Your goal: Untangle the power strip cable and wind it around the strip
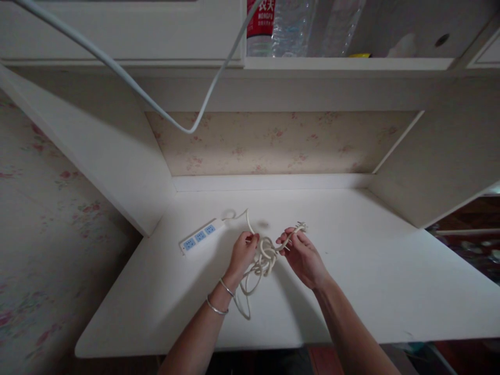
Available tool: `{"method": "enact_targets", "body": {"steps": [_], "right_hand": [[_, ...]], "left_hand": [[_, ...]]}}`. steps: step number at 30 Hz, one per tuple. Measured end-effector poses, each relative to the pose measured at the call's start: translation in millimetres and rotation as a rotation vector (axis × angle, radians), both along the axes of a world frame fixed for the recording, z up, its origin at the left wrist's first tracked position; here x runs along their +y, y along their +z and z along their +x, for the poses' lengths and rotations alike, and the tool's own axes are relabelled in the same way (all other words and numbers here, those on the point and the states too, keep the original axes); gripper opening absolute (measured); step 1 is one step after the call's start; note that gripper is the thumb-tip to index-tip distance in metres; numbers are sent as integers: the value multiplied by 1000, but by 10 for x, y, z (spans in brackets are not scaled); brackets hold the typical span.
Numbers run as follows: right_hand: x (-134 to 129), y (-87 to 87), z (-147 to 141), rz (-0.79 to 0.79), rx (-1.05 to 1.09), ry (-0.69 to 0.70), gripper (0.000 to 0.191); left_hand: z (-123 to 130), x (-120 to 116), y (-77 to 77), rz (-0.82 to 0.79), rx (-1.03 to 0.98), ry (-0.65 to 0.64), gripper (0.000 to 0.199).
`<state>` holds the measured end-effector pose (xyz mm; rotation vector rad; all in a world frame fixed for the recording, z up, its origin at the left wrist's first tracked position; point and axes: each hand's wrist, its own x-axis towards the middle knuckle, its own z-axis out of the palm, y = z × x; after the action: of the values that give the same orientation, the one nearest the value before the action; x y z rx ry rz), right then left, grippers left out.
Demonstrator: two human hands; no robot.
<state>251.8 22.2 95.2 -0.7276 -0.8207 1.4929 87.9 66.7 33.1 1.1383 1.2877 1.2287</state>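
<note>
Between my two hands hangs a tangled white power cord [266, 255], looped and knotted, with a long loop drooping below. My left hand [245, 251] pinches the cord at the left of the tangle. In my right hand [302, 255], closed fingers grip the cord near its plug end [300, 227], where metal prongs show. A white power strip [200, 237] with blue socket faces lies on the desk to the left of my hands, and the cord runs from its right end up to the tangle.
The white desk [359, 291] has a side panel [117, 140] at the left and another [441, 151] at the right. Above it, a shelf [351, 63] holds plastic bottles [292, 26]. A pale cable [156, 107] dangles close in front of the camera.
</note>
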Motion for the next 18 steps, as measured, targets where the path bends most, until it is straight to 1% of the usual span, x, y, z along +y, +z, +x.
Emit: {"method": "enact_targets", "body": {"steps": [2, 4, 7, 8, 9, 11, 12, 14, 16, 18], "right_hand": [[13, 20, -5, 11, 2, -47, 19], [25, 24, -6, 24, 23, -102, 17], [30, 13, 6, 22, 52, -139, 15], [28, 7, 11, 14, 63, -133, 15], [24, 2, 17, 4, 76, -123, 14], [14, -3, 23, -15, 101, -107, 12], [8, -4, 24, -24, 107, -105, 12], [-4, 1, 20, -33, 98, -109, 13], [-17, 12, 10, -27, 73, -110, 14], [-26, 22, -2, -10, 43, -107, 15]], "left_hand": [[6, -57, 118, 56, 39, 28, 28], [1, -186, 248, 143, 114, 11, 25], [7, -442, 414, 279, 245, -119, 20], [17, -519, 451, 300, 257, -161, 22], [31, -584, 477, 315, 252, -196, 27], [60, -667, 501, 315, 204, -219, 35], [73, -686, 504, 305, 178, -219, 35], [88, -692, 503, 286, 157, -224, 30], [90, -680, 504, 294, 181, -253, 26], [85, -668, 503, 320, 220, -269, 26]]}}
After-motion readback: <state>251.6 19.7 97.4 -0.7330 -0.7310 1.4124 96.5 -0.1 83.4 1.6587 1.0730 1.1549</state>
